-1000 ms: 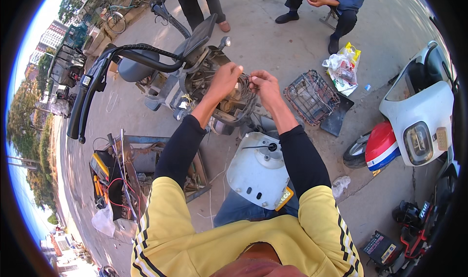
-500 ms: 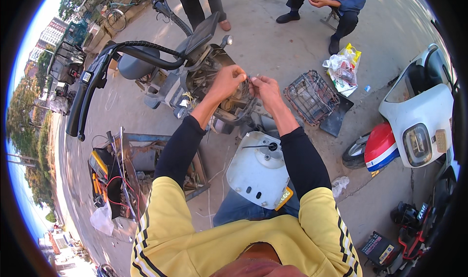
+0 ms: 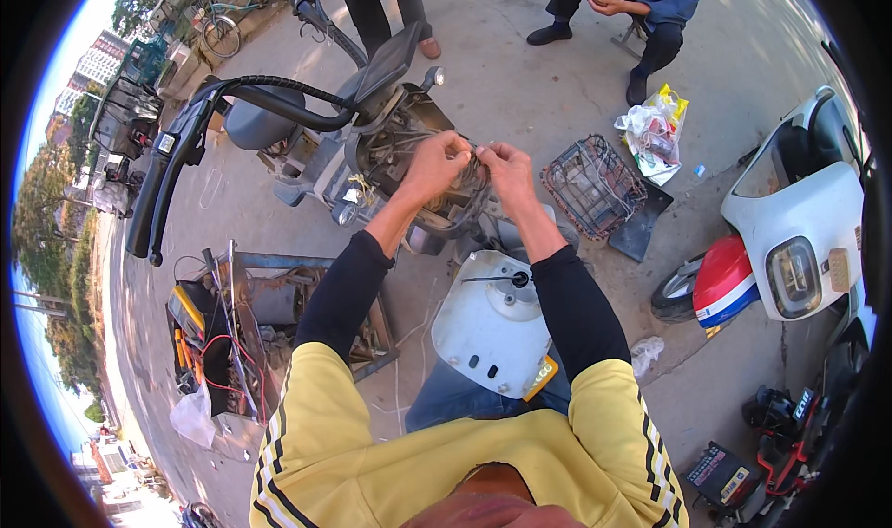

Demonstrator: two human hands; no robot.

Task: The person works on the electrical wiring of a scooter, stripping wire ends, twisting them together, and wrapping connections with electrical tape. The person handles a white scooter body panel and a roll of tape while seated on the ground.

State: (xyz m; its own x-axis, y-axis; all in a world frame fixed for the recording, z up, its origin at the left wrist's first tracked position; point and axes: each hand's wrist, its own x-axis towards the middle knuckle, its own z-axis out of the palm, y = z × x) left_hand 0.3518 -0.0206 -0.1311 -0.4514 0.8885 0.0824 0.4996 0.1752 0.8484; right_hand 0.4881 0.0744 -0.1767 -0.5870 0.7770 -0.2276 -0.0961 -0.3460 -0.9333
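Note:
Both hands are raised over the opened front of an electric scooter [image 3: 358, 156], where a tangle of wires [image 3: 401, 145] shows. My left hand [image 3: 435, 168] is closed in a pinch on a thin wire, thumb against fingertips. Close beside it, my right hand [image 3: 509, 177] pinches at the same spot, its fingertips nearly touching the left ones. The wire between them is dark and very small, partly hidden by the fingers. Below the hands, a white body panel [image 3: 478, 342] with a round fitting and slots rests over my jeans.
A toolbox [image 3: 200, 342] with a yellow meter, pliers and red leads lies at left beside a metal-framed tray [image 3: 372, 352]. A wire basket [image 3: 595, 186] and plastic bags [image 3: 655, 133] sit right. A white scooter [image 3: 790, 221] stands far right. Two people are at the back.
My hands have shifted slightly, with the fingertips still together. My right hand has moved a little to the left. The scooter and the panel look the same.

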